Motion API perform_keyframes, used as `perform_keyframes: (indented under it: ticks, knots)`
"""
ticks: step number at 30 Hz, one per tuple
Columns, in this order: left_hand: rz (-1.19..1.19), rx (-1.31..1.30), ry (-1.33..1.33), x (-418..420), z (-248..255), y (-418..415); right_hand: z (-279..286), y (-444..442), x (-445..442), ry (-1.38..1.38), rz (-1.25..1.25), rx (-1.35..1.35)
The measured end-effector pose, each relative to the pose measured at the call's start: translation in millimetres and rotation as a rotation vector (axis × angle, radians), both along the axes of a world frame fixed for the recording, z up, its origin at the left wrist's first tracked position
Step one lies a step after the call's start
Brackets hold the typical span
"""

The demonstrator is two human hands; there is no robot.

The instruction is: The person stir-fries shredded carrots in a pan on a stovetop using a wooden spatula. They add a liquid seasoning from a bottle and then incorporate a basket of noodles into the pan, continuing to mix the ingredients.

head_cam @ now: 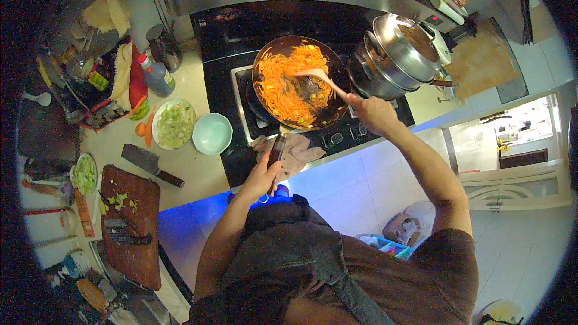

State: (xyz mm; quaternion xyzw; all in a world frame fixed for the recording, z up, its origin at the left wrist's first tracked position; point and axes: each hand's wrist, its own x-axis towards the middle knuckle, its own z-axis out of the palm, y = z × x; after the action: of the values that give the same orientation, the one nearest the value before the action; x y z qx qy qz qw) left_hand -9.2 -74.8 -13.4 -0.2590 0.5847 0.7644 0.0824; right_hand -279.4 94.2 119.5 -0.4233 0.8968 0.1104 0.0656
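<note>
A dark frying pan (335,113) sits on the black gas stove (226,95), filled with shredded carrot (280,85) and some yellowish and green pieces. Its dark handle (277,149) points toward me, and my left hand (261,176) is wrapped around it. My right hand (375,113) grips a pale wooden spatula (333,85) whose blade rests among the shreds in the pan. Under the pan handle lies a crumpled beige cloth (300,149) along the stove's front.
Right of the pan stands a lidded steel steamer pot (388,74). On the left counter are a plate of chopped greens (174,124), a pale green bowl (212,134), a cleaver (144,158), a wooden cutting board (135,253), a small dish of greens (84,174) and a red-capped bottle (158,79).
</note>
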Motion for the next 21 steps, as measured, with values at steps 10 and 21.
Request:
perform_keyframes:
  ticks: [10, 21]
  knots:
    - [0.112, 0.123, 0.028, -3, -1, 12, 43, 38, 16, -0.272, 0.005, -0.275]
    - [0.045, 0.090, 0.049, -5, 2, 9, -6, -61, -44, -0.926, -0.543, -0.600]
